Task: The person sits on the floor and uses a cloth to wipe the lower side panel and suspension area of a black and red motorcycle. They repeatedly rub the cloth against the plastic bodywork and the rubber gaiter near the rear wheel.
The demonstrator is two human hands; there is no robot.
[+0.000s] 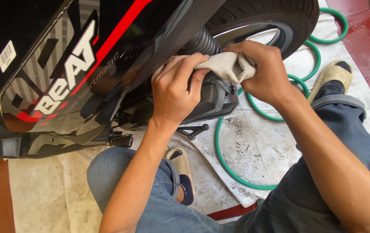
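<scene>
A dirty white rag (226, 65) is bunched between both hands against the dark engine casing (208, 97) of a black scooter with red and grey stripes (60, 64). My left hand (174, 88) presses on the casing's top with its thumb and fingers pinching the rag's left end. My right hand (265, 71) is closed over the rag's right end, just below the rear tyre (275, 17). A ribbed black rubber hose (200, 43) runs behind the hands.
A green hose (237, 172) loops over the stained white floor sheet (258, 146). My knees in blue jeans and beige sandals (334, 73) flank the work spot. A footpeg (121, 140) and kick lever (196, 130) jut out low. Red tiles lie at right.
</scene>
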